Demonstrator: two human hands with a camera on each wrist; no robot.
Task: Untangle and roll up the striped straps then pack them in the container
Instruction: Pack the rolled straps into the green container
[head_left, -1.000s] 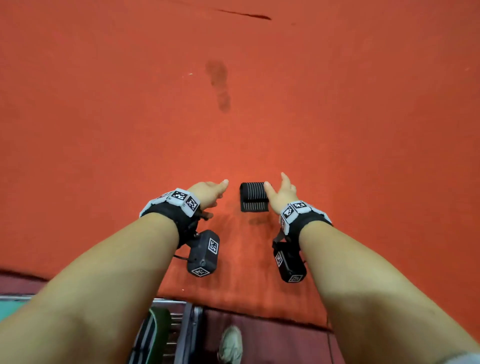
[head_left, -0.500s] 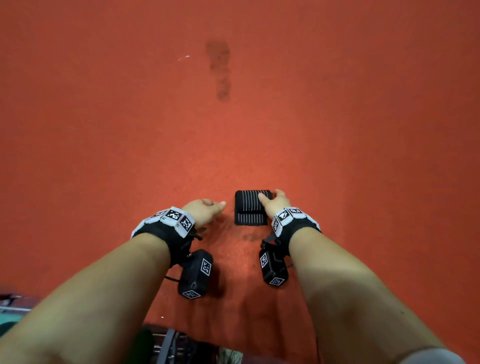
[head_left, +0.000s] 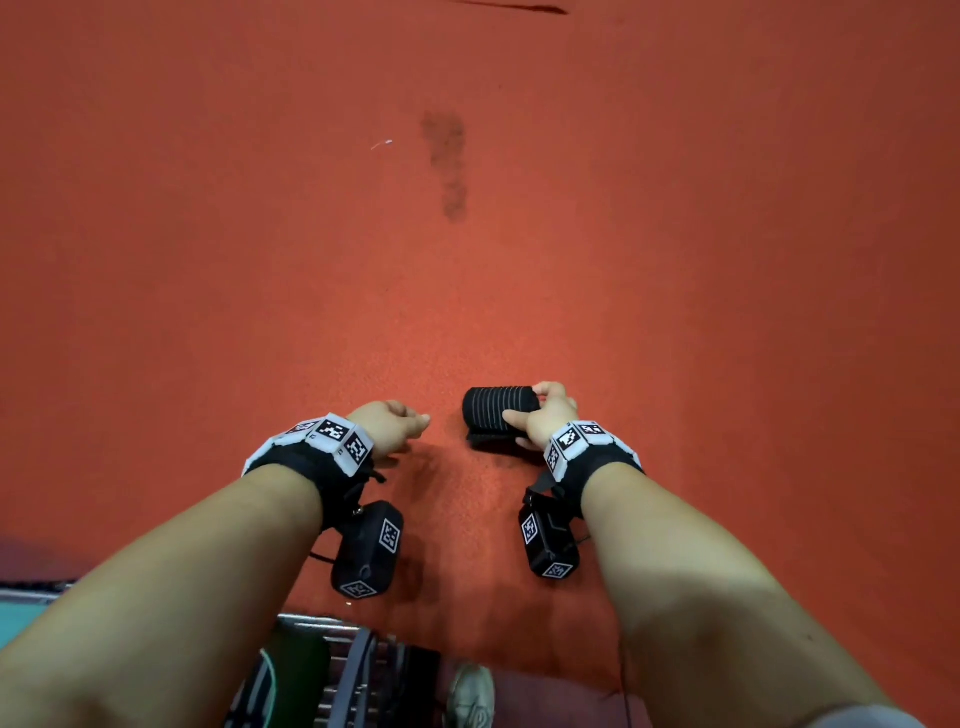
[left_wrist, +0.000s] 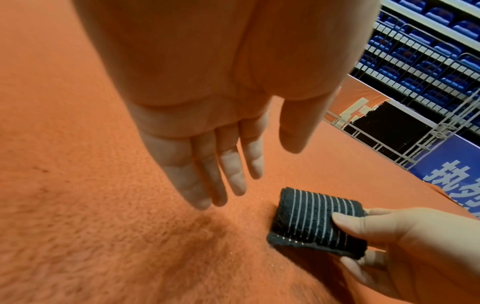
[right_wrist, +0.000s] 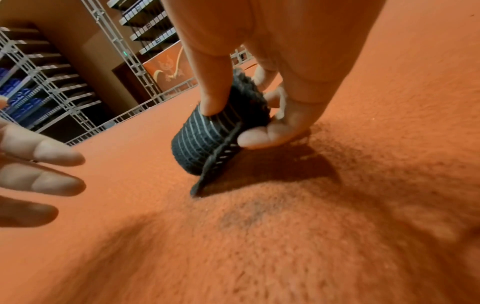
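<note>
Strap (head_left: 500, 415), rolled, with its tail end loose, lifted off the red floor (head_left: 467, 291) in the right hand (head_left: 545, 415)'s grip; left hand (head_left: 389, 427) released beside it; packing judged next, container unseen.

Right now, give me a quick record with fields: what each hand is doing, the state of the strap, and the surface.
left hand: open, fingers straight, above the carpet, touching nothing
right hand: grips the rolled strap, thumb on top, fingers underneath
rolled strap: black with thin white stripes, wound into a roll, loose end flap sticking out at the bottom
surface: orange carpet with a dark stain
container: not in view
</note>
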